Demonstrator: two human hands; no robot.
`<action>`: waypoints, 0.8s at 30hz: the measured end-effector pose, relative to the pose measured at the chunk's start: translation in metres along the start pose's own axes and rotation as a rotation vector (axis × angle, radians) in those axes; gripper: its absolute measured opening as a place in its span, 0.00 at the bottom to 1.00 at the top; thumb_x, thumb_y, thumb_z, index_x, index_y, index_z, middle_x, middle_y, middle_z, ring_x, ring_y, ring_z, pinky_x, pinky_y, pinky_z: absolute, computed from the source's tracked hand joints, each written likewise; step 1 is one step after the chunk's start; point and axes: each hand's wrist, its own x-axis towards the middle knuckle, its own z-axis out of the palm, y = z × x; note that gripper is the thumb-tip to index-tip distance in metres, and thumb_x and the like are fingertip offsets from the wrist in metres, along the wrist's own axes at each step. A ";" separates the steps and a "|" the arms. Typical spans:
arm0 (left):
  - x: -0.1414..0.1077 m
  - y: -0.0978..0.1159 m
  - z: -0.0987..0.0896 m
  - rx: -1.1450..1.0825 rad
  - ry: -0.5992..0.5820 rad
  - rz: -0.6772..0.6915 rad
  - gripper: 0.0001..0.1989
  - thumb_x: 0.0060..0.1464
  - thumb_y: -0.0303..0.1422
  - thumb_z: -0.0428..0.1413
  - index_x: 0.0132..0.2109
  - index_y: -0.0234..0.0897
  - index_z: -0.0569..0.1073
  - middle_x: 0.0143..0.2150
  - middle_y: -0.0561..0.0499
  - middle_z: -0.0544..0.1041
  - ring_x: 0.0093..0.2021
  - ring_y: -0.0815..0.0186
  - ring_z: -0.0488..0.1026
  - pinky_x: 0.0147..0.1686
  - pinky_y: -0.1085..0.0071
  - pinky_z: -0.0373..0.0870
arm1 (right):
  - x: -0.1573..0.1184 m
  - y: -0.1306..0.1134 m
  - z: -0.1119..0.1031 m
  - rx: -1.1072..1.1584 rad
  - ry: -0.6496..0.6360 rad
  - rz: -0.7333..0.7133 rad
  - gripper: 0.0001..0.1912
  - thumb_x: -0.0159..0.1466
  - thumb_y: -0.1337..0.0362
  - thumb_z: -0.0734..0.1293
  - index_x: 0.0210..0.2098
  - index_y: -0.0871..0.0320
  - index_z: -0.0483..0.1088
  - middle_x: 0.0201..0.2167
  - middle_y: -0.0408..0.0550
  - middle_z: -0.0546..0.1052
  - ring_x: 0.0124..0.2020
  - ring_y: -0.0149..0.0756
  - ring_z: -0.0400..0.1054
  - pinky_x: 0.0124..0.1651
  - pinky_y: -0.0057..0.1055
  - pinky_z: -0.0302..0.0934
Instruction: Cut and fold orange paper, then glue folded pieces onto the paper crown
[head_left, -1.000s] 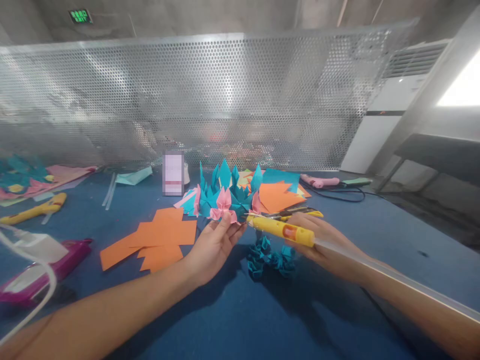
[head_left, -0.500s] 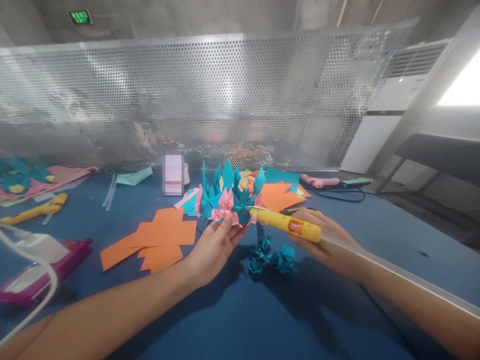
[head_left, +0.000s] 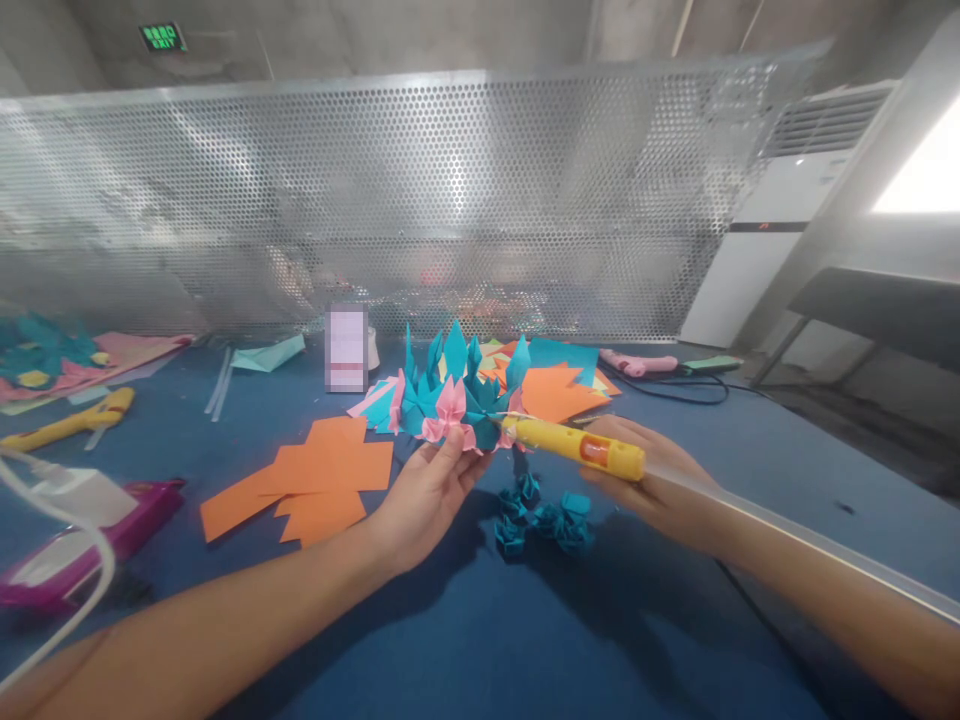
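My left hand (head_left: 431, 495) is closed on the lower edge of a blue and pink origami paper flower (head_left: 454, 375), its thumb on a pink petal. Pointed blue petals stand up from it, with pink ones around the rim. In my right hand (head_left: 652, 480) is a yellow hot glue gun (head_left: 574, 447), a clear glue stick trailing from its back over my forearm. The gun's nozzle meets the right side of the flower; whether it touches I cannot tell. Below, several small folded dark blue paper pieces (head_left: 551, 525) lie on the blue table (head_left: 480, 640).
Orange paper sheets (head_left: 322, 470) lie left of my hand, more coloured paper (head_left: 559, 390) behind the flower. A second yellow glue gun (head_left: 75, 420) and a magenta power strip (head_left: 142, 510) with a white plug lie at left. A pink glue gun (head_left: 641, 363) lies back right, before a perforated metal screen (head_left: 450, 200).
The glue gun in my right hand has shifted very slightly to the right. My left hand and the flower look almost unchanged.
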 end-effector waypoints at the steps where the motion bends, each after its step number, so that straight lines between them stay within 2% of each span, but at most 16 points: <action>1: 0.000 0.000 0.000 -0.001 -0.002 -0.001 0.08 0.55 0.35 0.57 0.34 0.37 0.77 0.40 0.53 0.78 0.43 0.70 0.72 0.57 0.64 0.62 | 0.000 -0.001 0.000 -0.006 0.005 0.000 0.09 0.66 0.58 0.57 0.35 0.56 0.64 0.30 0.46 0.71 0.29 0.34 0.65 0.32 0.30 0.60; 4: 0.001 -0.001 -0.002 -0.012 0.001 -0.001 0.08 0.55 0.36 0.56 0.34 0.37 0.77 0.39 0.53 0.78 0.43 0.70 0.72 0.57 0.64 0.62 | 0.001 0.000 0.000 -0.017 0.021 -0.006 0.09 0.65 0.59 0.57 0.35 0.56 0.65 0.29 0.46 0.71 0.29 0.34 0.66 0.31 0.30 0.61; 7: 0.002 0.000 -0.002 -0.019 0.035 -0.013 0.07 0.55 0.35 0.57 0.34 0.36 0.77 0.39 0.53 0.78 0.43 0.69 0.72 0.56 0.64 0.63 | -0.001 0.008 0.002 -0.028 0.022 -0.038 0.08 0.64 0.61 0.58 0.39 0.56 0.65 0.34 0.49 0.74 0.34 0.36 0.69 0.34 0.31 0.63; 12: 0.002 0.002 0.000 -0.016 0.064 -0.024 0.07 0.55 0.33 0.57 0.34 0.35 0.76 0.40 0.51 0.78 0.45 0.68 0.72 0.55 0.65 0.64 | -0.005 0.024 0.006 -0.152 0.046 -0.235 0.13 0.62 0.64 0.60 0.47 0.55 0.65 0.42 0.52 0.75 0.42 0.40 0.69 0.45 0.36 0.64; 16: 0.001 0.003 0.001 -0.002 0.056 -0.026 0.06 0.56 0.33 0.56 0.36 0.35 0.76 0.42 0.51 0.78 0.46 0.67 0.72 0.56 0.64 0.64 | -0.005 0.029 0.001 -0.259 0.088 -0.352 0.17 0.63 0.68 0.59 0.51 0.56 0.64 0.42 0.51 0.75 0.42 0.39 0.68 0.44 0.36 0.65; 24: 0.000 0.003 0.000 -0.001 0.031 -0.029 0.06 0.55 0.32 0.57 0.33 0.36 0.76 0.39 0.53 0.78 0.44 0.68 0.72 0.55 0.64 0.64 | -0.001 0.024 -0.010 -0.442 0.126 -0.488 0.19 0.69 0.59 0.51 0.51 0.57 0.66 0.40 0.52 0.77 0.38 0.39 0.67 0.42 0.37 0.63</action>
